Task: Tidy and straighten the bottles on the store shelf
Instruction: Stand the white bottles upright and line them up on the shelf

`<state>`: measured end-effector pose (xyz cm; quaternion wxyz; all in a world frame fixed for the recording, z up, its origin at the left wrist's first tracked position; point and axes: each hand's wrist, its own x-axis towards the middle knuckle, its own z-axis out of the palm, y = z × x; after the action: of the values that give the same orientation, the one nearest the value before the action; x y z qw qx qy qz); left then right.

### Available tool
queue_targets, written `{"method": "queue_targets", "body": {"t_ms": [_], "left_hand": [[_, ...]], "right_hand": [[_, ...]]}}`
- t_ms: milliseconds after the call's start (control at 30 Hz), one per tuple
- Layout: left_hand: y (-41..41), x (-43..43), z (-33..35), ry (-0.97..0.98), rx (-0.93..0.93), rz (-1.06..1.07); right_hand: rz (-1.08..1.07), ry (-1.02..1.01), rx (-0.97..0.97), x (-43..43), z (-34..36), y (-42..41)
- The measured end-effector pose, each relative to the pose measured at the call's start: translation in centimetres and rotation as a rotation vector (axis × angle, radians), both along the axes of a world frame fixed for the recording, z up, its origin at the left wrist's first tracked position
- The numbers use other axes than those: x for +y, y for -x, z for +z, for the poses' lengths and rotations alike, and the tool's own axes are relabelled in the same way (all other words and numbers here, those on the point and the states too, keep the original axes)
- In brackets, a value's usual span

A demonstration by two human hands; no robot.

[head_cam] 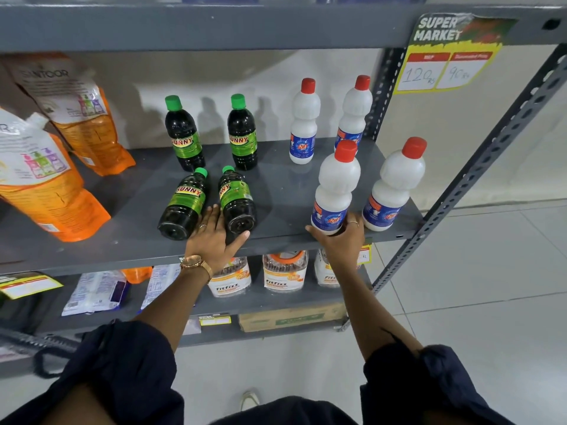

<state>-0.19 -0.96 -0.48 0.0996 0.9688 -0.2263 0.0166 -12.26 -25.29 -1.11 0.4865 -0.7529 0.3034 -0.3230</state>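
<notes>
Grey metal shelf, head view looking down. Four dark Sunny bottles with green caps mid-shelf: two upright at the far side, two lying on their sides nearer the front edge, bases toward the camera, caps pointing far. Left hand lies flat between the two lying bottles — fingers spread and extended, thumb against the base of the right-hand one, nothing gripped. Gold watch on that wrist.

Four white red-capped bottles on the right, all upright: two far, two near the front edge. Right hand is wrapped round the base of the near-left white bottle — thumb on its left side, fingers curled on the right, ring visible.

Orange-and-white refill pouches lean at the far left. Yellow price tag hangs from the upper shelf. Fitfizz jars on the shelf below.
</notes>
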Motion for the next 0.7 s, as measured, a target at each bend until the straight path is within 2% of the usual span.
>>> {"method": "queue_targets", "body": {"t_ms": [233,700], "left_hand": [[0.0,0.0,0.0,0.005,0.000,0.004],[0.8,-0.3,-0.4,-0.021,-0.037,0.052]], "right_hand": [[0.051,0.065,0.026,-1.5,-0.5,0.3],[0.002,0.098,0.023,-0.7,-0.4,0.3]]}}
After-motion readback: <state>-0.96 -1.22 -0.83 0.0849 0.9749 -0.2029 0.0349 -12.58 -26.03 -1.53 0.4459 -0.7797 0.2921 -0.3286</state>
